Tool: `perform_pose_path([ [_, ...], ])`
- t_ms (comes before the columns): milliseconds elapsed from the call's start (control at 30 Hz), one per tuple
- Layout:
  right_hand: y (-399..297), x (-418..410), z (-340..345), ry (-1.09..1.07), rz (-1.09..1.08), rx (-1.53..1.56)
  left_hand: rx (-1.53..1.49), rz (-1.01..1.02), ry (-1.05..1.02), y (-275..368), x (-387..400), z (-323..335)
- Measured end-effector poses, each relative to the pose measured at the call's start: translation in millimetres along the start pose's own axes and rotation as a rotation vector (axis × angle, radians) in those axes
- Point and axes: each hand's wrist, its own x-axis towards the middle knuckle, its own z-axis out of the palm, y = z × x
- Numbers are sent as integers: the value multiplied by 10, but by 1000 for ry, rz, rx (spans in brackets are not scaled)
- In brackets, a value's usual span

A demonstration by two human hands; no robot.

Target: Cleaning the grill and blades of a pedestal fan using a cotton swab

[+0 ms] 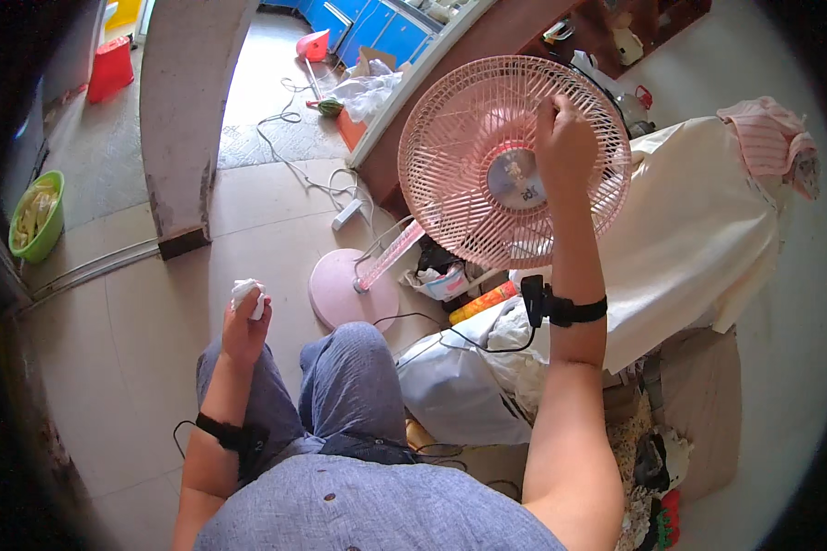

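Observation:
A pink pedestal fan (448, 165) stands in front of me, its round grille tilted up and a silvery badge at the centre. My right hand (568, 141) is over the right part of the grille, fingers curled and seemingly against the bars. Whether it pinches anything is hidden. My left hand (247, 324) grips a crumpled white tissue or cloth (248, 293) above the floor, left of my knees. Below the grille, a clear pinkish pole (393, 255) runs down to the fan's round pink base (338, 286).
A white power strip (346, 215) and its cable trail over the tiles. A cream cover (689, 206) drapes furniture at right, with a striped pink cloth (765, 134) on it. A green basin (38, 217) sits at far left, beyond a wall end (186, 103). Black straps circle both forearms.

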Motion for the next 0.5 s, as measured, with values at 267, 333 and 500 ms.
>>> perform_pose_path([
  [267, -24, -92, -26, 18, -9, 46, -31, -13, 9, 37, -1, -5],
  [333, -62, -146, -93, 31, -39, 27, -30, -6, 14, 12, 24, -18],
  [500, -189, -343, -158, 110, -42, 48, -20, -21, -16, 24, -12, 10],
])
